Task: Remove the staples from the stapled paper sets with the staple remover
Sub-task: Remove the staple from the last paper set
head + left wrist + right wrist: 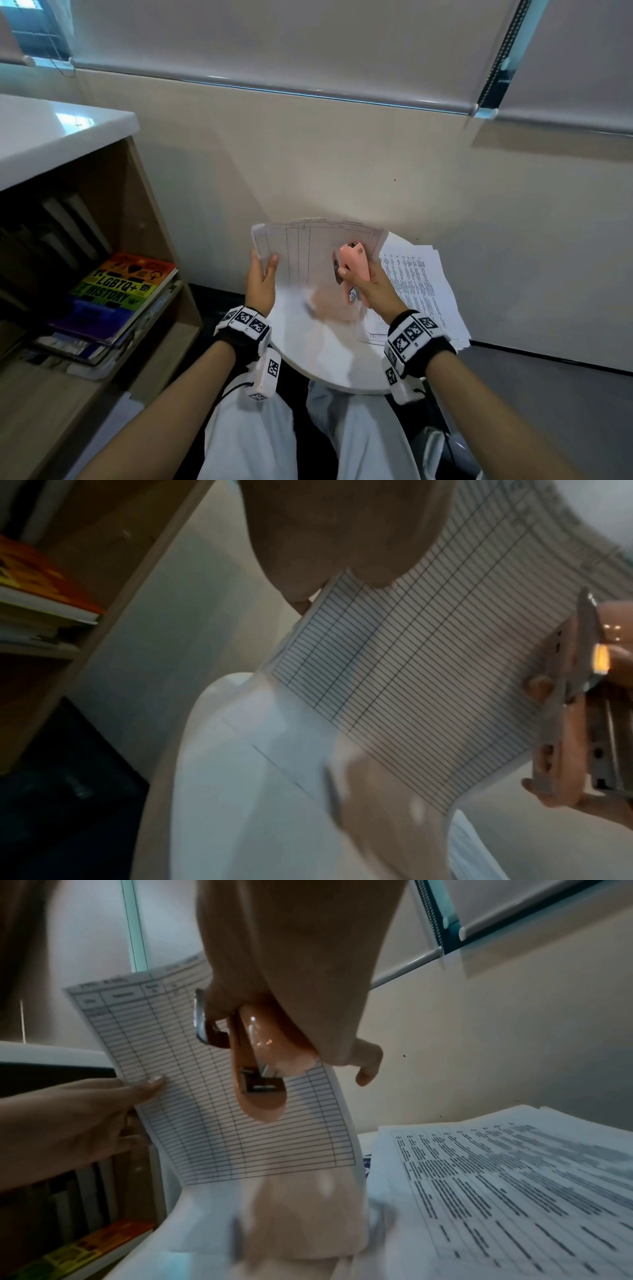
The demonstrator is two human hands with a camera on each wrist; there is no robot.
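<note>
Gridded white paper set raised over the round white table, pink plastic staple remover alongside.
Left hand pinching the set's left edge, thumb in front; right hand curled around the remover. No staple visible, progress unclear. Printed white sheets stacked right; wooden shelf at left holding a rainbow-covered book.
</note>
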